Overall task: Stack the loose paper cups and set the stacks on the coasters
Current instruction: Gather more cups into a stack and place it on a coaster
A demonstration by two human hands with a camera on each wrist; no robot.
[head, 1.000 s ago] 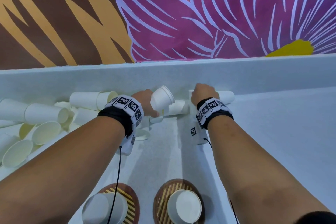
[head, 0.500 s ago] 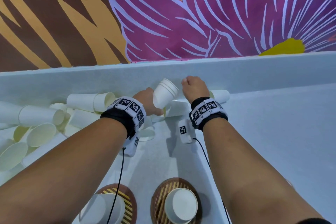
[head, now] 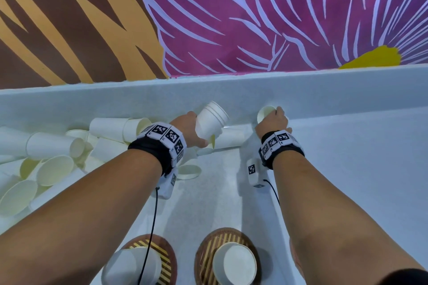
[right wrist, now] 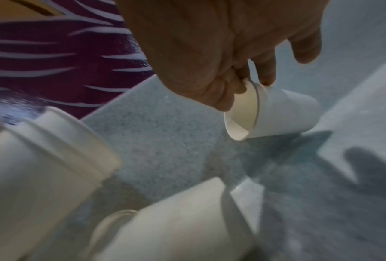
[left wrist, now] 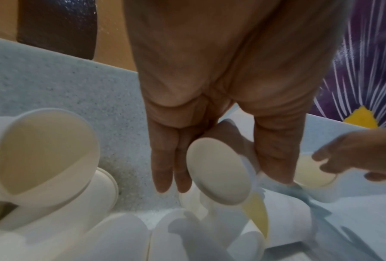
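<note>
Paper stack (head: pixel 212 122) in our left hand (head: pixel 186 128), fingers wrapped round it, tilts bottoms up-right; right hand (head: pixel 273 120) pinches a sideways cup's (right wrist: pixel 274 114) rim.

Paper, stone and wood

You see matt white paper cups (head: pixel 212 121), a speckled pale-blue stone-like counter (head: pixel 347 169) and striped brown wooden coasters (head: pixel 206 252).

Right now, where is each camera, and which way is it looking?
Head: on the person's head, looking forward and down at both forearms, the left hand, right hand, loose cups and coasters.
Left wrist: under the left palm, looking along the fingers at the stack.
Right wrist: under the right palm, looking at the cup pinched by its rim.
Shared: the stack shows in all three.
</note>
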